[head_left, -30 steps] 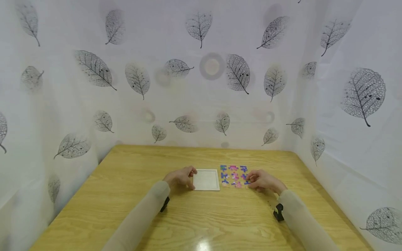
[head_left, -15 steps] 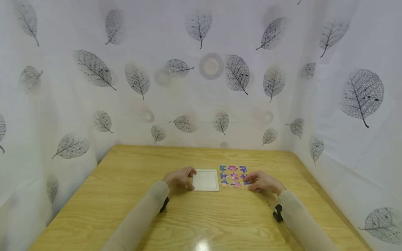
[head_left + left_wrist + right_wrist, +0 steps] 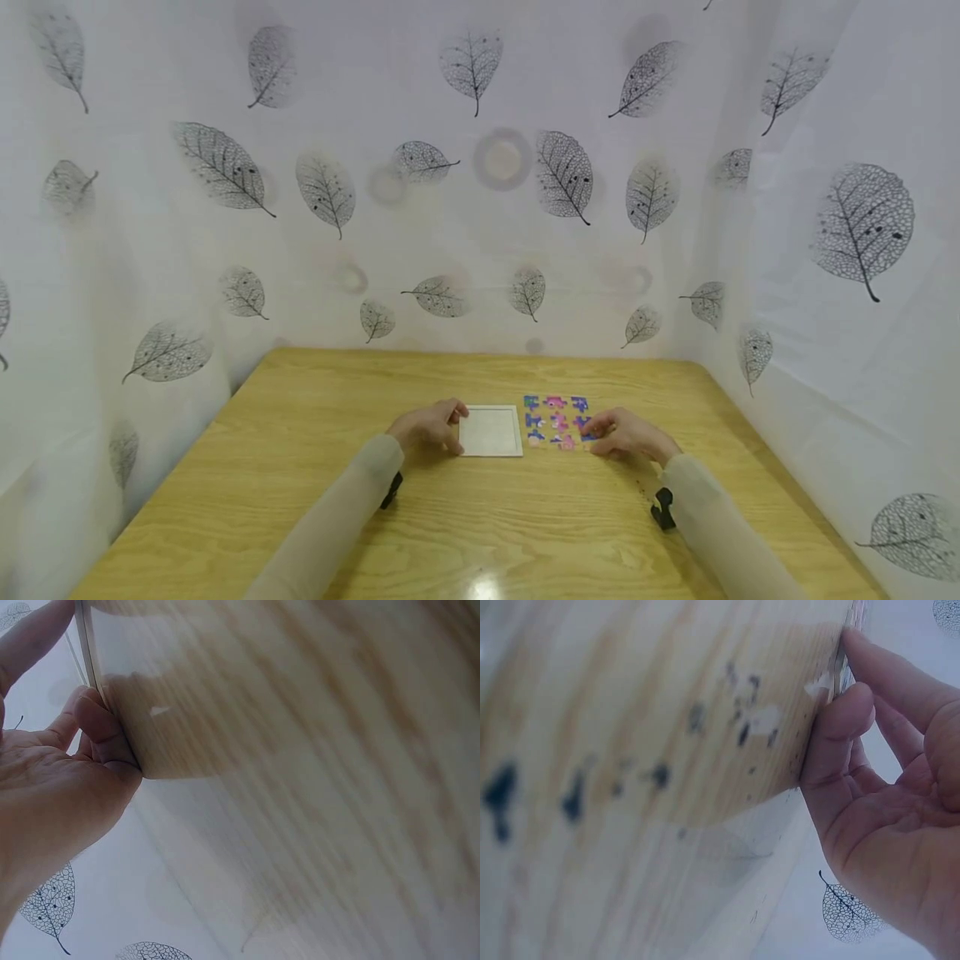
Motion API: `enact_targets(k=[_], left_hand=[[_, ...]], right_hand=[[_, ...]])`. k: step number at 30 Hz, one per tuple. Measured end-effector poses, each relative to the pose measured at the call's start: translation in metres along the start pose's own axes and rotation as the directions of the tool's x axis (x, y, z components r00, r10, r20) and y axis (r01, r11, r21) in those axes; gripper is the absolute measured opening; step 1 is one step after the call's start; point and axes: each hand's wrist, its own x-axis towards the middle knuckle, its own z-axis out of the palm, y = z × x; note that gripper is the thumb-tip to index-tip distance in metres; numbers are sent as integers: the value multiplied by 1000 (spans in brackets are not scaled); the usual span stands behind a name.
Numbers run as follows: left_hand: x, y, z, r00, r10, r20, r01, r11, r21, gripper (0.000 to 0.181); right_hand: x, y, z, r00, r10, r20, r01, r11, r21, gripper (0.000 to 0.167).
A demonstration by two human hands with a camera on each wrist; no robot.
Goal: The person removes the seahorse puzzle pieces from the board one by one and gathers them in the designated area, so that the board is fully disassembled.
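A square white puzzle frame (image 3: 491, 431) lies flat near the middle of the table. My left hand (image 3: 431, 425) holds its left edge, a finger by the upper corner and the thumb by the lower one. To the frame's right, several blue and pink jigsaw pieces (image 3: 556, 421) lie in rows, slightly apart. My right hand (image 3: 628, 434) is at their right side, with thumb and forefinger about the lower right puzzle piece (image 3: 588, 437), partly hidden by the fingers. In the right wrist view the pieces show only as a thin edge by the fingertips.
The wooden table (image 3: 480, 517) has a glossy top with a light reflection near the front. A white curtain (image 3: 420, 242) with a leaf print stands behind it and on both sides. Black straps sit at both wrists.
My right forefinger has shifted slightly left onto the lower right puzzle piece. My left hand and the frame stay put; the head view shifts a little.
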Motion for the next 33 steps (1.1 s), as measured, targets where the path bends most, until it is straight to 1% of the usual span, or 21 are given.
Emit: enact_targets(k=[5,10,15,19,23,25,28,33], left_hand=[[-1,1,-1,1000,-6,-7,6,1000,-10,66],[-3,3,-2,1000,-8,-8,8,1000,-22,66],[-5,2,-4,1000,6,9,-5,1000,-25,66],[-6,1,-6,999,26,27,-25,999,-28,67],[-5,0,-6,998,43,38,-41,998,-44,67],[-4,-1,-6,998,44,39,-42,998,-54,64],[-3,-3,-6,998,46,40,-43,996,-82,60],[-5,-5,-7,998,38,41,-31,990,-139,57]], right_hand=[[2,-2,1,1000,17,-6,-17,1000,-6,30],[3,-2,-1,1000,10,-1,-10,1000,-1,30],[1,-1,-2,1000,-14,12,15,1000,-4,31],[0,0,-2,1000,5,8,-5,1000,20,32],[-2,0,-2,999,46,-12,-46,998,50,32],[-2,-1,-2,998,51,-22,-50,997,53,33],[0,-5,0,998,48,-47,-45,997,57,33],[4,-18,7,995,9,-96,-6,999,38,34]])
